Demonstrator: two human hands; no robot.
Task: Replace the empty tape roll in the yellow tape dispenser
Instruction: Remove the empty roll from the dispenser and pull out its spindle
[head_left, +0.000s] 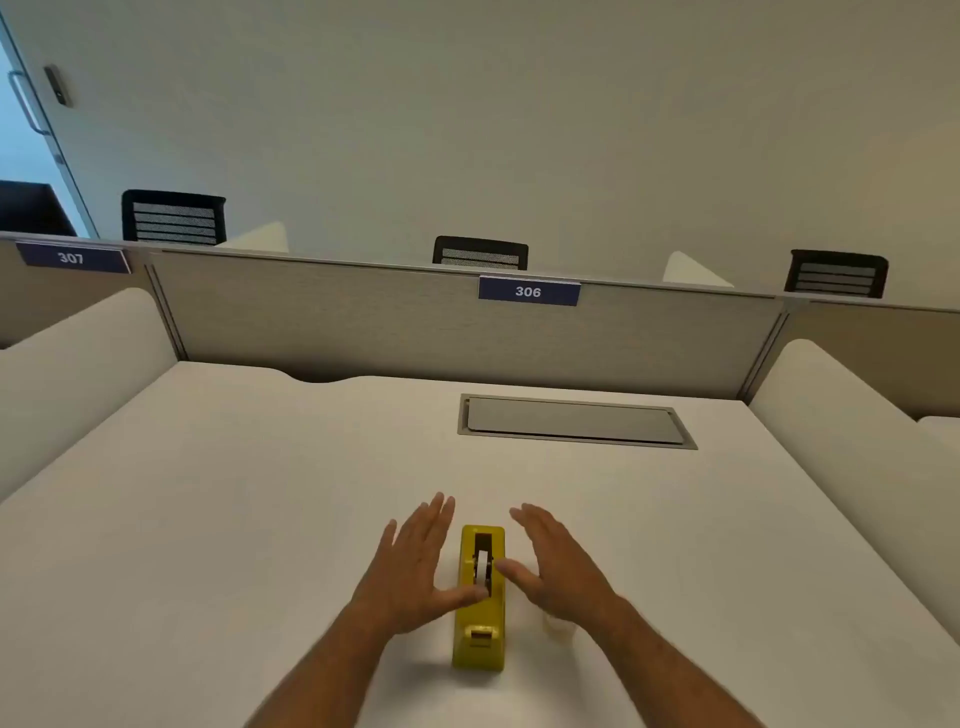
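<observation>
**Two open hands flank one yellow dispenser**

Count: 1 yellow tape dispenser, 1 roll seated in its slot, 1 pale roll-like item partly hidden under the right wrist, can't tell exactly what it is. 2 hands, both bare. Beyond the fingertips: 1 grey hatch set flush in the tabletop, 1 divider panel w/ 2 blue number tags, "306" and "307". 3 black chair backs show over the panel.

Left hand: flat, fingers straight and lightly spread, palm facing the dispenser. Thumb reaches across to the dispenser's near-side edge, right by the roll; whether it actually touches is hard to tell, blurred there. Holds nothing.

Right hand: also open, fingers extended and close together, palm turned inward. Thumb tip sits at the dispenser's right edge next to the roll; contact unclear. Holds nothing.

Dispenser stands upright on the tabletop directly between the 2 hands, long axis running away from the person, cutter end nearest the wrists. Roll sits mid-body, level w/ both thumbs, white band visible edge-on.
</observation>
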